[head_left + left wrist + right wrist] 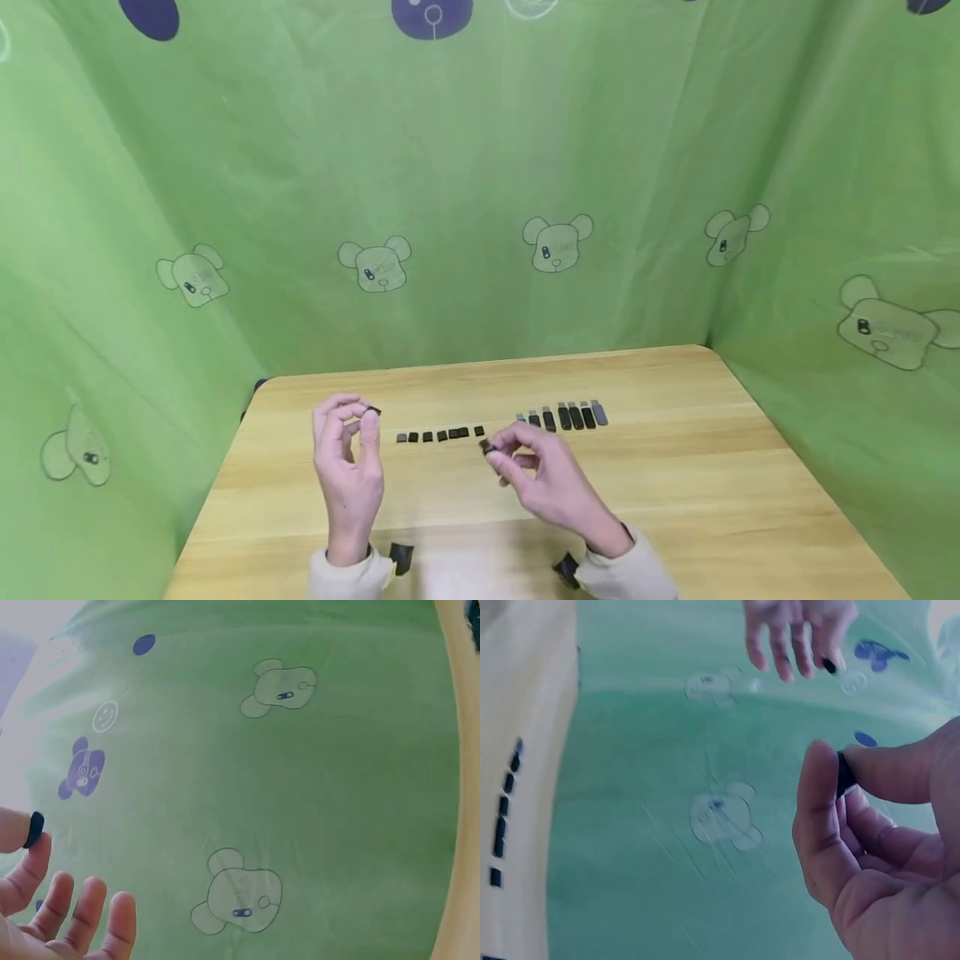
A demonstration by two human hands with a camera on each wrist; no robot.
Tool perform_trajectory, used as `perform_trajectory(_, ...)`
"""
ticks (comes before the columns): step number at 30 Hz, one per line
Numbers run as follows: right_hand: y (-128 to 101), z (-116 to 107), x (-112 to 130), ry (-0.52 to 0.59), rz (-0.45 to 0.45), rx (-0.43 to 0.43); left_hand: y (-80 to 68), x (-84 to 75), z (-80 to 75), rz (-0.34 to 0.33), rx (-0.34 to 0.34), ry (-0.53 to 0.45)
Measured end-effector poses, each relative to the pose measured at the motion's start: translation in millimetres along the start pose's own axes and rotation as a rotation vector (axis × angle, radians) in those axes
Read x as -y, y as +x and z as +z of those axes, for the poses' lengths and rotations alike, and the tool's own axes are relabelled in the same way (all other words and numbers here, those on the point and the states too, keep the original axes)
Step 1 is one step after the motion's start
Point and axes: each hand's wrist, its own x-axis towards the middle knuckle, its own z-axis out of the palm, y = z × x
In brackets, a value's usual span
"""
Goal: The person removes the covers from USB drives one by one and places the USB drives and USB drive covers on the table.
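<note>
In the head view my left hand [348,475], raised over the left part of the table, pinches a small black cap [373,410] between thumb and forefinger. The other fingers stand apart in the left wrist view, where the cap [34,829] shows edge-on. My right hand [551,483] pinches another small black piece [488,447] by thumb and forefinger, its remaining fingers curled beneath; most of that piece [845,774] is covered by the fingertips. Between the hands runs a row of several small black caps [427,437]. Beyond the right hand lie several USB sticks [576,416], side by side.
The wooden table [675,500] has rounded far corners. A green curtain [465,167] with printed bear heads closes in its back and both sides. Dark straps or flaps [402,558] show at the pale sleeves [348,577].
</note>
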Motion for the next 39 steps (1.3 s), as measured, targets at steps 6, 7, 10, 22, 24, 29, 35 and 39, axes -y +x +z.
perform_trajectory(6, 7.3, -17.9, 2.3, -0.033, -0.013, -0.112, -9.3, 4.6, 0.7, 0.005, 0.110, 0.028)
perform_trajectory(7, 8.6, -20.6, 2.7, -0.040, -0.016, -0.123, -10.7, 6.0, 1.4, 0.004, 0.118, 0.030)
perform_trajectory(10, 13.8, -28.4, 2.9, -0.074, -0.008, -0.176, -12.7, 8.4, 2.8, -0.022, 0.148, 0.032)
perform_trajectory(22, 45.7, -44.7, -37.9, -0.105, 0.192, -0.237, -26.1, 10.9, 7.2, -0.085, 0.241, 0.058)
perform_trajectory(24, 50.0, -43.0, -48.8, -0.089, 0.226, -0.237, -27.5, 11.1, 7.5, -0.094, 0.241, 0.060)
perform_trajectory(29, 60.4, -38.8, -71.8, -0.168, 0.271, -0.236, -30.4, 12.8, 8.3, -0.120, 0.240, 0.073)
perform_trajectory(35, 69.7, -34.7, -96.4, -0.233, 0.326, -0.272, -33.2, 16.4, 8.7, -0.158, 0.236, 0.091)
perform_trajectory(39, 72.6, -31.1, -114.4, -0.276, 0.392, -0.290, -35.4, 18.4, 9.0, -0.190, 0.237, 0.098)
